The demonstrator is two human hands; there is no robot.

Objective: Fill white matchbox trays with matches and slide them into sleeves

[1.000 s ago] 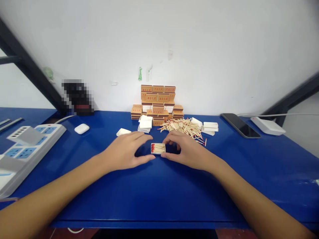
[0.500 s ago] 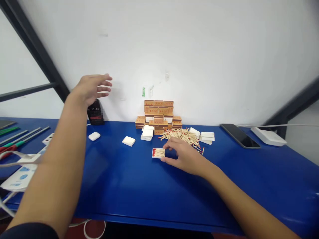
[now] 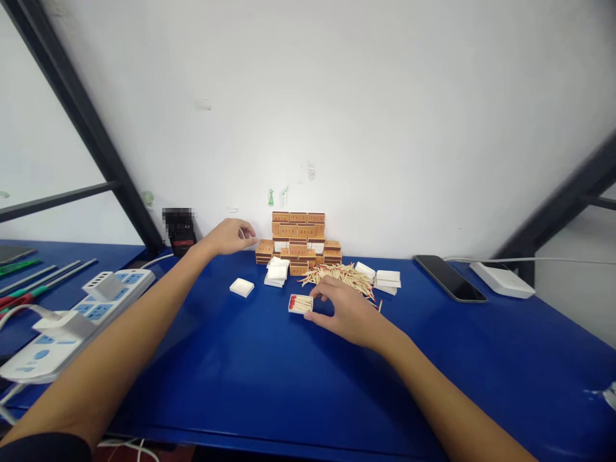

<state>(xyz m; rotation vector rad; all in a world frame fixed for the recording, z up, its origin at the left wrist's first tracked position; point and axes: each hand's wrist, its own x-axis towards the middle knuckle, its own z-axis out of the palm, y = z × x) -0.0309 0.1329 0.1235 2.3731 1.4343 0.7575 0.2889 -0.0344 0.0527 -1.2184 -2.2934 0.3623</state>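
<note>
My right hand (image 3: pixel 344 311) has its thumb and fingers around the right end of a white matchbox tray (image 3: pixel 301 304), which lies on the table with red-headed matches in it. My left hand (image 3: pixel 233 236) is in the air with loosely bent fingers and nothing visible in them. Its fingertips are just left of the stacked orange matchbox sleeves (image 3: pixel 298 230). Beyond my right hand lies a heap of loose matches (image 3: pixel 339 276). White trays (image 3: pixel 276 272) are piled in front of the stack, and a single white tray (image 3: pixel 241 287) sits left of them.
More white trays (image 3: pixel 387 280) lie right of the matches. A phone (image 3: pixel 450 278) and a white box with a cable (image 3: pixel 502 280) are further right. At left are a power strip (image 3: pixel 115 301) with plugs, scissors (image 3: pixel 29 292) and a dark device (image 3: pixel 180 234) against the wall.
My left hand has come down and to the right, from above the dark device to beside the matchbox stack. My right hand stays at the filled tray. The view has shifted slightly.
</note>
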